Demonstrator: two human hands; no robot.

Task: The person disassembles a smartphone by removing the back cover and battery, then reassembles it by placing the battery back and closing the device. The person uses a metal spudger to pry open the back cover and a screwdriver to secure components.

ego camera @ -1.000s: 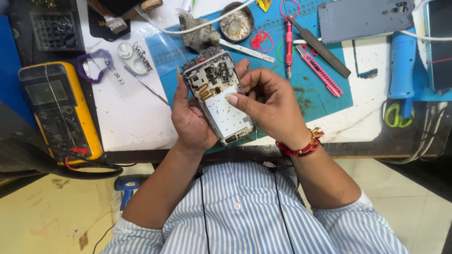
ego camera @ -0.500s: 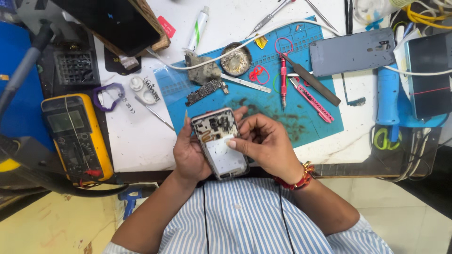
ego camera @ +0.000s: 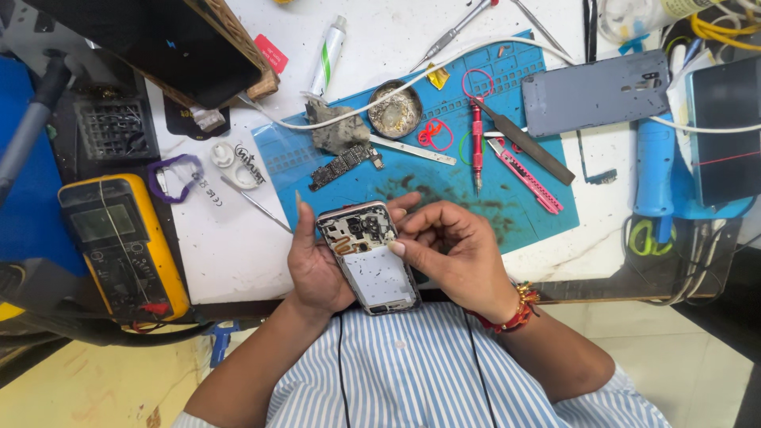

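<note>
My left hand (ego camera: 317, 265) clamps the opened phone (ego camera: 369, 255), long axis toward me; right fingertips (ego camera: 396, 247) pinch at its upper edge.

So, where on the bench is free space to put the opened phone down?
Bare white table between the yellow multimeter and the blue mat. Bare mat strip right of the right hand, below the pink knife. The mat's upper half is crowded with tools.

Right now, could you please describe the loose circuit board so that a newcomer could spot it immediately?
Find the blue work mat on the white bench. Near its left edge, just beyond the opened phone, lies the circuit board: a slim, dark, slanted strip, unlike the lumpy grey wad beside it.
</note>
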